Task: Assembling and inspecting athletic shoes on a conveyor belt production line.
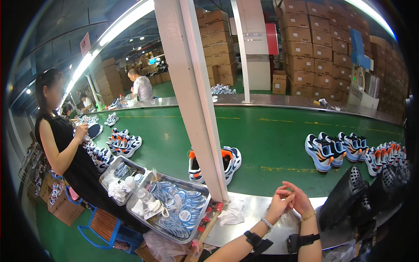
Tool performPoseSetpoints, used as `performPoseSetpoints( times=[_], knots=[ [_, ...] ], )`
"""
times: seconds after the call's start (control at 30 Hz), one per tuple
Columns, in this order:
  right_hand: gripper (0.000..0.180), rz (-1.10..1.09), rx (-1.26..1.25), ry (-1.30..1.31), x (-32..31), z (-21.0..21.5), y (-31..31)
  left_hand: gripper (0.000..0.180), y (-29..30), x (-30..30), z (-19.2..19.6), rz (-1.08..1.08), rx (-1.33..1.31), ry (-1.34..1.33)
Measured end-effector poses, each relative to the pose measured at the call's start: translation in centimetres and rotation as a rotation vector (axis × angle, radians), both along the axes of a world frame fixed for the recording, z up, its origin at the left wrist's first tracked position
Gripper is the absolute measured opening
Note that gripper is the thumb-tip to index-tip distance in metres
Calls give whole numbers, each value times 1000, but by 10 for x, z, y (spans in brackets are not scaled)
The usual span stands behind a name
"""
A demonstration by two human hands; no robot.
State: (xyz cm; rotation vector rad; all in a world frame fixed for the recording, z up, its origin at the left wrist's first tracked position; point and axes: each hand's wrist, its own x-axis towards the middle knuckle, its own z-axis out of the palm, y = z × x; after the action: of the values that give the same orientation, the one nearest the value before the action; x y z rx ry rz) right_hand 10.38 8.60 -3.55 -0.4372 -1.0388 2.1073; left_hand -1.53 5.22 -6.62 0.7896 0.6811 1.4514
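Note:
My two hands meet above the shiny metal ledge at the front of the green conveyor. My left hand (279,204) has its fingers loosely stretched and laid against my right hand (301,201). The right hand's fingers extend up and to the left, over the left hand's fingertips. No object shows in either hand. A crumpled white paper (232,213) lies on the ledge to their left. To their right stands a black perforated shoe-shaped form (345,198), with more of the same kind beside it. Ahead on the left, a white, blue and orange sneaker (233,162) sits partly behind the post.
A pale upright post (194,96) rises left of my hands. A metal tray (203,188) holds several bundles of blue-and-white laces. Rows of sneakers (321,153) stand on the green belt (270,135). At the left, a person in black (80,166) handles a shoe beside a blue-framed stool (102,225).

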Motion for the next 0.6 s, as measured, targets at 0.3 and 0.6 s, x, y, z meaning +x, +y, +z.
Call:
performPoseSetpoints(
  times=[0.3,0.6],
  knots=[
    [49,-58,3,-61,4,2,0,54,2,5,1,149,28,86],
    [52,-12,24,-28,8,1,2,27,3,7,-4,-47,-76,28]
  ],
)
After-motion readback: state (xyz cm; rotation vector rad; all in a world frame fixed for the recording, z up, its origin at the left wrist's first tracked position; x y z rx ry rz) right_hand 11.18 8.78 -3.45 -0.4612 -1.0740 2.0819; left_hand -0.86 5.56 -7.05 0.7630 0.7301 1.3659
